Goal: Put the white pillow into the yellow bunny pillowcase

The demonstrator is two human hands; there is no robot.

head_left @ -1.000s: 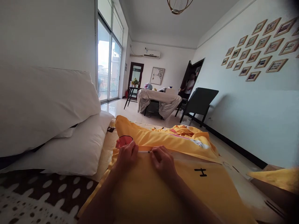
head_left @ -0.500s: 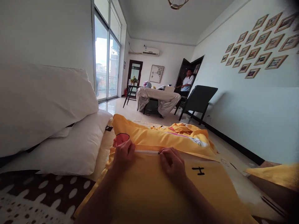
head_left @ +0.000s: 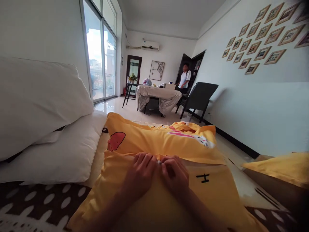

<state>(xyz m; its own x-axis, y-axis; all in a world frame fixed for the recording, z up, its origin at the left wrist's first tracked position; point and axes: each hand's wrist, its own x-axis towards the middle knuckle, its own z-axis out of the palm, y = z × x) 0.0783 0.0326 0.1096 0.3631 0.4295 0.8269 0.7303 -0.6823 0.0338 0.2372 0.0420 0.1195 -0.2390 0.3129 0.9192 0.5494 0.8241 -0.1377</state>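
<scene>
A yellow pillowcase [head_left: 145, 203], printed with a black letter H, lies spread in front of me on the bed, its zipper [head_left: 158, 162] along the far edge. My left hand [head_left: 141, 174] is closed on the fabric at the zipper, fingers bunched over it. Right beside it, my right hand [head_left: 175, 175] pinches the zipper where the slider sits; the slider is mostly hidden by the fingers. Just beyond both hands is more yellow cloth [head_left: 145, 137] with a red print and a white rabbit face.
Two white pillows [head_left: 62, 158] are stacked on my left. A brown patterned blanket [head_left: 48, 199] is under them. At the right lies another yellow cloth [head_left: 282, 169]. Farther off stand a covered table [head_left: 164, 93], a dark chair [head_left: 200, 100] and a person [head_left: 184, 79] by the doorway.
My left hand has moved right along the zipper, up against my right hand, and the fabric on the left has bunched. The view has shifted slightly. The person in the doorway stands more upright.
</scene>
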